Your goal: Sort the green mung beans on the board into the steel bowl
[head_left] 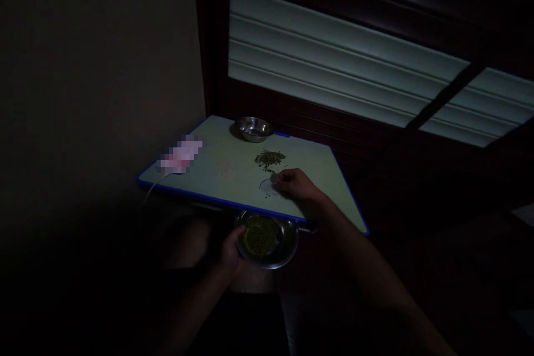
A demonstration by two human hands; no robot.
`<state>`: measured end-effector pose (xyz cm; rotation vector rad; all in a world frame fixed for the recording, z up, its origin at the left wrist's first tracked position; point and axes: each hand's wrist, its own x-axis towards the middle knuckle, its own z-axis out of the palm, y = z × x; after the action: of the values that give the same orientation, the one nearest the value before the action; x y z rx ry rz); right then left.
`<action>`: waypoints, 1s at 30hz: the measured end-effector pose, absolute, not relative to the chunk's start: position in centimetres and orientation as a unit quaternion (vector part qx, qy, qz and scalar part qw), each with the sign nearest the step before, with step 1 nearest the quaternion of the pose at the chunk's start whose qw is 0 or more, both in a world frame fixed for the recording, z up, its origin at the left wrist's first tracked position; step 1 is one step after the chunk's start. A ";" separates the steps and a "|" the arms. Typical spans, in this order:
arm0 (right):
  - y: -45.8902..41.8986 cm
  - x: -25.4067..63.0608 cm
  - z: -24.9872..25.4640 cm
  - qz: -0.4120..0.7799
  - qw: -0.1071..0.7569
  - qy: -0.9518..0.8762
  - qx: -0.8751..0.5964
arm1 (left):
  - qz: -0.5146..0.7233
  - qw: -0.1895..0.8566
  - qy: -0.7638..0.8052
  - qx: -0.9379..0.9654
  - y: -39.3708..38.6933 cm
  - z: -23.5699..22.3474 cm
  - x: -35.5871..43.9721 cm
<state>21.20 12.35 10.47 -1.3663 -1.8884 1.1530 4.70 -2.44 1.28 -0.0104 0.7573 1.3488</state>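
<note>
My left hand [232, 250] grips the rim of a metal bowl [287, 256] below the table's near edge. Small green beans [261, 236], perhaps mung beans, fill the left part of that bowl. Over the table [208, 186], my right hand [295, 182] is closed, fingertips pinched together at the edge of a pale round patch [268, 187]. Whether that patch is a clear disc or a mark on the tabletop I cannot tell, nor what the fingers hold. Just beyond them lies a loose pile of beans [269, 159], with a few stray ones near the patch.
A second metal bowl [253, 129] stands at the table's far edge. At the left, a blurred-out pinkish object [181, 156] has a white cable [155, 183] hanging over the edge. A wall rises on the left, dark panelling with pale slats [325, 50] behind. The room is dim.
</note>
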 end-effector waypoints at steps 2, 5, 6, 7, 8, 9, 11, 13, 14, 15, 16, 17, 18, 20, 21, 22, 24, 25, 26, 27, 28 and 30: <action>11.9 21.2 10.3 0.431 0.259 -0.698 -0.510 | 0.615 0.708 0.347 -0.027 -2.3 1.4 5.0; 11.1 21.1 10.2 0.428 0.255 -0.696 -0.517 | 0.618 0.705 0.343 -0.048 -2.0 1.6 5.0; 10.8 21.0 10.2 0.425 0.256 -0.697 -0.518 | 0.615 0.708 0.345 -0.047 -1.9 1.6 4.8; 10.4 20.9 10.3 0.425 0.255 -0.696 -0.519 | 0.616 0.703 0.352 -0.045 -1.8 1.5 4.6; 10.1 20.9 10.3 0.424 0.256 -0.693 -0.523 | 0.624 0.693 0.359 -0.044 -1.7 1.4 4.4; 9.8 20.8 10.4 0.422 0.255 -0.693 -0.526 | 0.628 0.689 0.361 -0.039 -1.7 1.3 4.1; 9.2 20.7 10.5 0.421 0.257 -0.694 -0.525 | 0.620 0.697 0.359 -0.027 -1.6 1.0 3.6; 8.5 20.8 10.8 0.431 0.256 -0.694 -0.517 | 0.608 0.712 0.352 -0.011 -1.7 0.6 3.3; 8.2 20.9 10.9 0.436 0.257 -0.695 -0.511 | 0.603 0.715 0.353 -0.012 -1.8 0.5 3.2; 7.9 20.9 11.0 0.441 0.257 -0.695 -0.507 | 0.599 0.721 0.347 -0.011 -1.9 0.3 3.1; 7.7 21.0 11.1 0.447 0.256 -0.693 -0.504 | 0.593 0.731 0.338 -0.007 -2.0 0.3 3.1; 7.5 21.0 11.2 0.452 0.258 -0.690 -0.503 | 0.586 0.738 0.336 -0.006 -2.0 0.2 3.1; 7.3 20.9 11.2 0.456 0.261 -0.686 -0.503 | 0.582 0.739 0.339 -0.002 -2.1 0.2 3.3; 7.2 20.8 11.4 0.460 0.268 -0.678 -0.507 | 0.580 0.739 0.342 0.004 -2.2 0.4 3.8; 7.1 20.8 11.4 0.461 0.271 -0.675 -0.508 | 0.582 0.739 0.338 0.005 -2.3 0.5 4.0; 7.1 20.7 11.5 0.462 0.274 -0.672 -0.510 | 0.581 0.742 0.335 0.006 -2.4 0.7 4.3; 7.0 20.6 11.6 0.467 0.284 -0.665 -0.509 | 0.582 0.743 0.331 0.010 -2.6 0.9 4.7; 6.9 20.5 11.7 0.471 0.288 -0.661 -0.508 | 0.581 0.745 0.328 0.018 -2.6 1.0 4.8; 6.9 20.5 11.7 0.476 0.291 -0.656 -0.508 | 0.577 0.748 0.329 0.025 -2.6 1.0 4.8; 6.8 20.6 11.8 0.479 0.293 -0.653 -0.508 | 0.581 0.742 0.333 0.029 -2.6 1.0 4.7; 6.8 20.7 11.9 0.482 0.295 -0.650 -0.508 | 0.589 0.735 0.335 0.029 -2.4 0.9 4.5; 6.8 20.9 11.9 0.489 0.295 -0.647 -0.505 | 0.592 0.729 0.343 0.031 -2.1 0.8 4.0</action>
<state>20.89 6.80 11.85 -1.3442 -1.7225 1.3002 3.97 -2.07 0.81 0.0687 0.7563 1.3043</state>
